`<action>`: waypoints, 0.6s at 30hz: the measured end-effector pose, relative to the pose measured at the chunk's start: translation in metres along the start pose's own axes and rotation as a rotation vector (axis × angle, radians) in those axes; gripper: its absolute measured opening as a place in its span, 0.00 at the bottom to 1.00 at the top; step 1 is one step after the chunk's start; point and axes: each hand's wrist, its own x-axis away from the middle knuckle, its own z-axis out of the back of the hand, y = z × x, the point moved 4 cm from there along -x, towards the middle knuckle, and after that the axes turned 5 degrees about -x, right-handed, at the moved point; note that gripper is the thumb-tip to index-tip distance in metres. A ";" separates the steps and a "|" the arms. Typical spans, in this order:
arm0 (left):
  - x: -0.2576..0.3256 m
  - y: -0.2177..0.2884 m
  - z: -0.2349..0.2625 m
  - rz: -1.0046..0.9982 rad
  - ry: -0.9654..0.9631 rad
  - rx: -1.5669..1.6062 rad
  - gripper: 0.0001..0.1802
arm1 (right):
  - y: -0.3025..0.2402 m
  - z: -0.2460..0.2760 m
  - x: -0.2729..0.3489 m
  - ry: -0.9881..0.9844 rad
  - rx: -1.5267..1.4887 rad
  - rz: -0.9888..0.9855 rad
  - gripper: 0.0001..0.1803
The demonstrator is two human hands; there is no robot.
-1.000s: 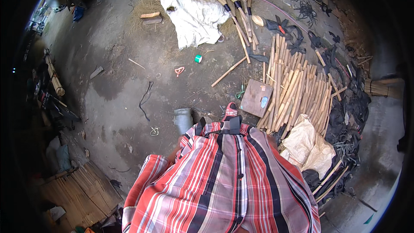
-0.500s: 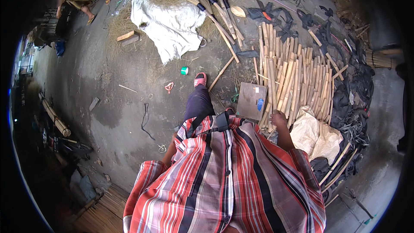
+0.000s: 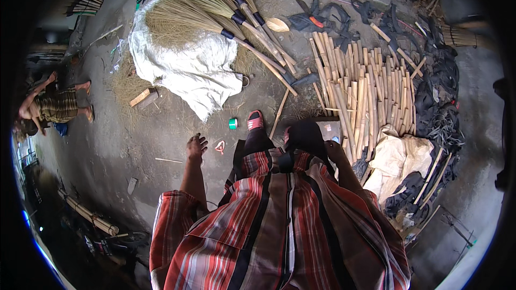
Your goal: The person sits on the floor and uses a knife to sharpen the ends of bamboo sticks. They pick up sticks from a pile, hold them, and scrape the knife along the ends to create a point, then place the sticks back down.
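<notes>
Looking straight down over my red, black and white striped shirt point(image 3: 285, 225) here. My left hand point(image 3: 196, 145) hangs free over the grey concrete floor point(image 3: 161, 134), fingers loosely curled and holding nothing. The nearest thing to it is a small red and white scrap of plastic point(image 3: 220, 147), just to the right of the hand on the floor, with a little green roll of tape point(image 3: 233, 123) a bit further up.

My right hand point(image 3: 334, 151) sits at the lower left edge of the big spread of cut pale bamboo sticks point(image 3: 365, 86). I think it's touching a stick end or the flat greyish board point(image 3: 328, 128) there, but the fingers are mostly hidden, so I can't tell if they're closed on anything.

Those sticks look stiff, dry and light singly, smooth enough to roll, so I'd grab one near its middle or lower end. Up-left of the pile lie straw brooms with black-bound wooden handles point(image 3: 226, 16) across a white woven sack point(image 3: 188, 70).
</notes>
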 end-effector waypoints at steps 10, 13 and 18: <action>-0.072 0.087 -0.110 0.080 -0.052 -0.141 0.32 | -0.089 0.122 -0.271 0.005 -0.406 -0.341 0.24; -0.068 0.049 -0.161 0.276 0.031 -0.173 0.29 | -0.082 0.125 -0.402 0.002 -0.450 -0.291 0.21; -0.019 0.044 -0.268 0.201 -0.240 -0.824 0.19 | -0.105 0.129 -0.642 -0.147 0.053 0.001 0.22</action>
